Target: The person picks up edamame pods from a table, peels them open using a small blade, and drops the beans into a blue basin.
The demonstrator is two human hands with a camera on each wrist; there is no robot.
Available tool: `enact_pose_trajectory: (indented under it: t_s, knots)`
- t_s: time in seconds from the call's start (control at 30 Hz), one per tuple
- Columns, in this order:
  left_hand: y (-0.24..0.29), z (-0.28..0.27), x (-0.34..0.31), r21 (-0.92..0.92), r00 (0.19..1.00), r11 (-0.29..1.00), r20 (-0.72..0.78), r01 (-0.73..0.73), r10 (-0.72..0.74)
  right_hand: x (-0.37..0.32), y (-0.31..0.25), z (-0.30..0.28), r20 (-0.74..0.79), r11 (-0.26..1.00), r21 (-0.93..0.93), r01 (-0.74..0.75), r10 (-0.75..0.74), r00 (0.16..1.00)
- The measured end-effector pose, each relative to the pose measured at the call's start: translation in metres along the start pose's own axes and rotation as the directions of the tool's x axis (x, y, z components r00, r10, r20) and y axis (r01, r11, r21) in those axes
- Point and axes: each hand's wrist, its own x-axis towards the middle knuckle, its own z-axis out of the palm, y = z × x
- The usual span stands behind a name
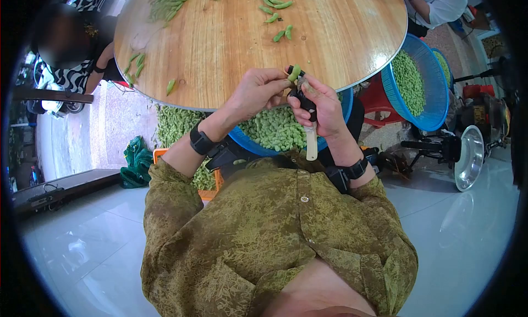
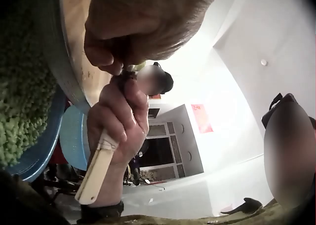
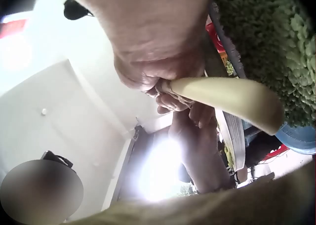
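Over the near edge of the round table, both hands meet at a green soybean pod. My left hand pinches the pod between thumb and fingertips. In my right hand is a tool with a cream handle, gripped in curled fingers, its handle pointing back towards my body. Black material shows about the right fingers; the tool's working end is hidden there. The left wrist view shows the handle sticking out below the right fist. Shelled green beans fill a blue basin below the hands.
Loose pods lie scattered on the wooden table. A blue basket of beans stands at right, near a red stool. An orange crate holding pods sits at left. Other people sit around the table.
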Motion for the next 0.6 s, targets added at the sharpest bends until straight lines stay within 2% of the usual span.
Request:
enact_pose_trajectory:
  t_s: [0.1, 0.17, 0.2, 0.3, 0.37, 0.4, 0.43, 0.47, 0.5, 0.57, 0.6]
  knots:
    - [0.003, 0.000, -0.005, 0.101, 1.000, 0.995, 0.008, 0.008, -0.008, -0.001, 0.000, -0.002, 0.041, 1.000, -0.021, -0.013, 0.014, 0.999]
    - [-0.002, -0.001, -0.006, 0.075, 0.996, 0.994, -0.002, -0.084, 0.084, -0.001, 0.001, -0.001, 0.026, 0.999, -0.045, -0.010, 0.011, 1.000]
    - [-0.003, -0.001, -0.006, 0.074, 0.997, 0.994, -0.001, -0.083, 0.083, -0.001, 0.001, -0.001, 0.014, 0.998, -0.070, -0.003, 0.004, 1.000]
    - [-0.012, -0.003, -0.007, 0.170, 0.986, 0.972, -0.020, -0.160, 0.166, -0.001, 0.004, 0.005, -0.043, 0.998, -0.051, 0.031, -0.033, 0.999]
    - [-0.018, -0.003, -0.004, 0.359, 0.927, 0.871, -0.038, -0.336, 0.373, 0.000, 0.008, 0.003, -0.069, 0.999, -0.027, 0.033, -0.035, 0.997]
    - [-0.016, -0.005, -0.003, 0.358, 0.927, 0.871, -0.040, -0.336, 0.373, 0.001, 0.010, 0.002, -0.094, 0.999, -0.003, 0.037, -0.037, 0.995]
    - [-0.013, -0.009, -0.003, 0.133, 0.982, 0.973, 0.013, -0.189, 0.188, 0.000, 0.008, 0.002, -0.094, 0.999, -0.003, 0.033, -0.034, 0.995]
    - [-0.012, -0.013, -0.003, -0.085, 0.994, 0.996, 0.108, -0.005, 0.015, -0.003, 0.007, 0.002, -0.040, 0.999, 0.033, 0.004, -0.002, 0.999]
    - [-0.013, -0.015, -0.002, -0.086, 0.994, 0.996, 0.106, -0.004, 0.013, -0.005, 0.005, 0.001, 0.013, 0.997, 0.069, -0.028, 0.027, 1.000]
    - [-0.017, -0.017, -0.002, -0.429, 0.955, 0.890, 0.294, 0.153, -0.022, -0.006, 0.005, -0.005, 0.064, 0.991, 0.108, -0.074, 0.067, 0.996]
    - [-0.018, -0.016, -0.003, -0.431, 0.956, 0.889, 0.294, 0.154, -0.023, -0.006, 0.005, -0.007, 0.116, 0.982, 0.144, -0.119, 0.103, 0.988]
